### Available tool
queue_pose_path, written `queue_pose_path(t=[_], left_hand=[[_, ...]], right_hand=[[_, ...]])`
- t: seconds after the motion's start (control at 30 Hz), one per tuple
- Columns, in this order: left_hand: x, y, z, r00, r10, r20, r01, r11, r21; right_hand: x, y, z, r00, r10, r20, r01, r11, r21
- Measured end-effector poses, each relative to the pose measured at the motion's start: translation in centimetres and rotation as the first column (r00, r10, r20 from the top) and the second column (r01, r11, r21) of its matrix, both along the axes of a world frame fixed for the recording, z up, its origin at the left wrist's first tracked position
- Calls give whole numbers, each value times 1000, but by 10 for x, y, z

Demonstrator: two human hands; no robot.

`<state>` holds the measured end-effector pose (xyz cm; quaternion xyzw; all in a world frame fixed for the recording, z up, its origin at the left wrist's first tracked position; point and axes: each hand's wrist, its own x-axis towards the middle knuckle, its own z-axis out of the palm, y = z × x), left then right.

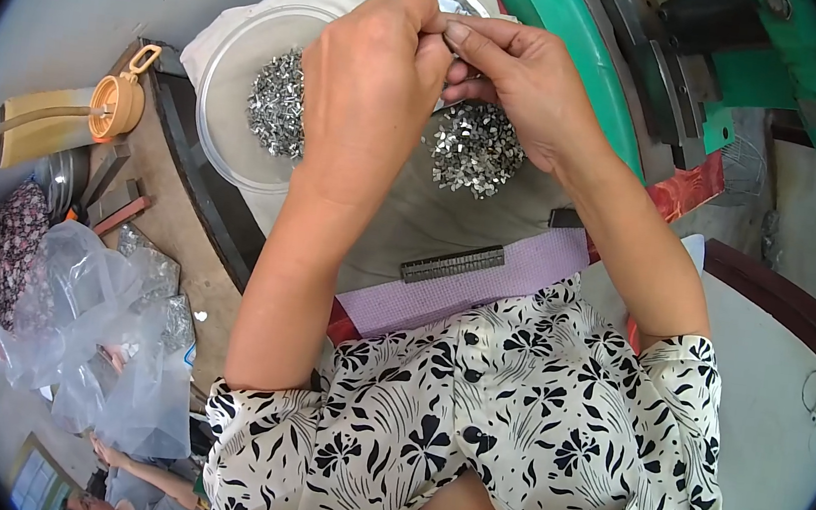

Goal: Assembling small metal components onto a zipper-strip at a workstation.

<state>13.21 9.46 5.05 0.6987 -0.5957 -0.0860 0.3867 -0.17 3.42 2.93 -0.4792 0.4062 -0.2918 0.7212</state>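
Person wears a cream short-sleeved shirt [550,422] printed all over with black flowers, leaf shapes and thin curved strokes, dark round buttons [476,437] down the front, neckline open in a V. Left sleeve [259,414] and right sleeve [684,377] match, ending near the elbows. Left hand [372,85], right hand [529,77] bare.

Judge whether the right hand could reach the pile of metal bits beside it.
Probably yes: the right hand is close to the pile, much of which looks uncovered. Its fingers seem busy pinching against the left hand, though, so they might need freeing first.
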Motion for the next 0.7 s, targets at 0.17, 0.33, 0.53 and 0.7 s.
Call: queue_pose_path(t=[0.17, 0.33, 0.53, 0.7], left_hand=[[1, -1, 0, 1000, -7, -4, 7, 1000, 14], [12, 0, -3, 833, -35, -552, 108, 989, 100], [8, 10, -9, 789, -22, -613, 64, 997, 46], [3, 19, -1, 995, -32, -98, 40, 997, 72]], right_hand=[[1, 4, 8, 998, 6, -55, -6, 1000, 0], [-6, -1, 6, 1000, 20, 0, -20, 999, 25], [-9, -6, -1, 998, 48, 41, -52, 994, 92], [-6, -8, -1, 988, 19, -155, -45, 986, -162]])
